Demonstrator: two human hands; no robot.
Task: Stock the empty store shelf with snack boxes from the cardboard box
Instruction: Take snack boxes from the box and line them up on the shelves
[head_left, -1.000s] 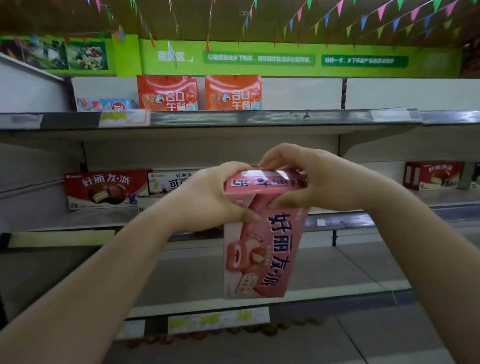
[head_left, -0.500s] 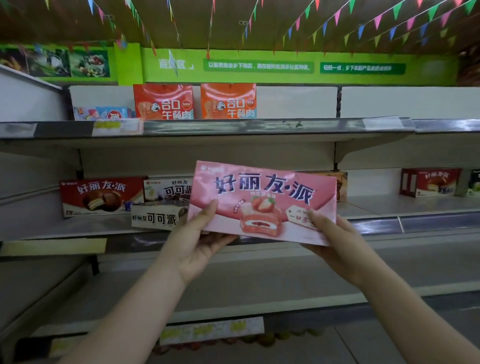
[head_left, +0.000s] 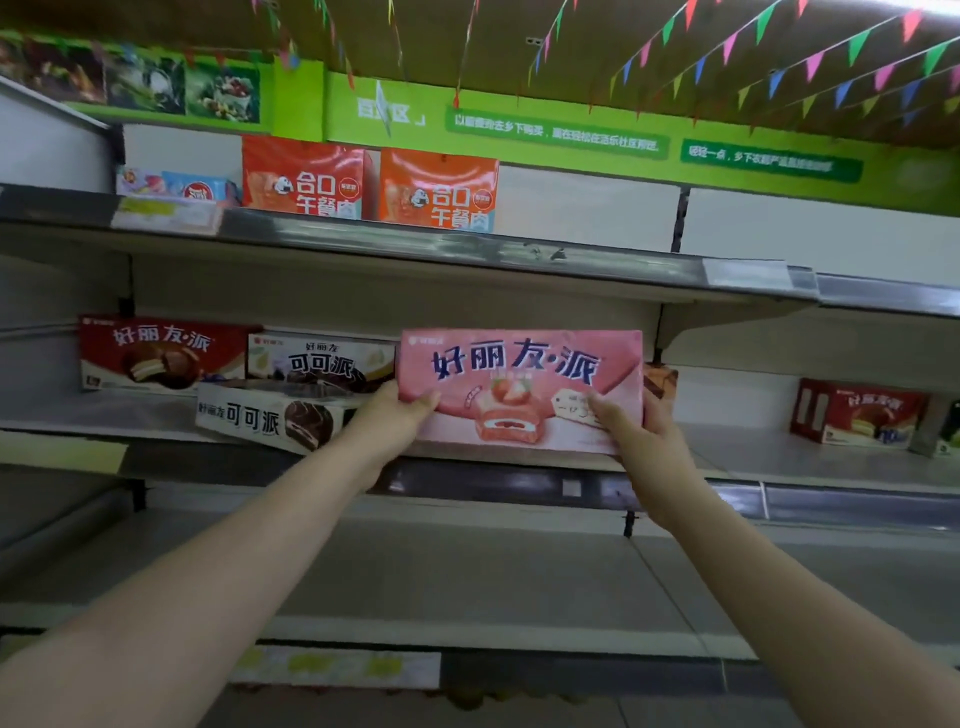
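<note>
A long pink snack box (head_left: 519, 384) with a strawberry cake picture stands on its long edge at the front of the middle shelf (head_left: 810, 457), its face toward me. My left hand (head_left: 387, 423) grips its lower left corner, thumb on the front. My right hand (head_left: 641, 436) grips its lower right corner the same way. To its left stand a red snack box (head_left: 156, 353) and a white cocoa box (head_left: 317, 358), with a second white cocoa box (head_left: 270, 418) lying askew in front of them. The cardboard box is out of view.
A brown box (head_left: 660, 382) peeks out behind the pink one. A red carton (head_left: 857, 413) stands far right on the same shelf. Two orange packs (head_left: 436, 189) and small packets (head_left: 176, 184) sit on the top shelf. The lower shelf (head_left: 467, 582) is bare.
The pink box went from hanging upright in front of me to lying lengthwise, then moved forward and up onto the middle shelf. Both hands shifted from its top end to its lower corners.
</note>
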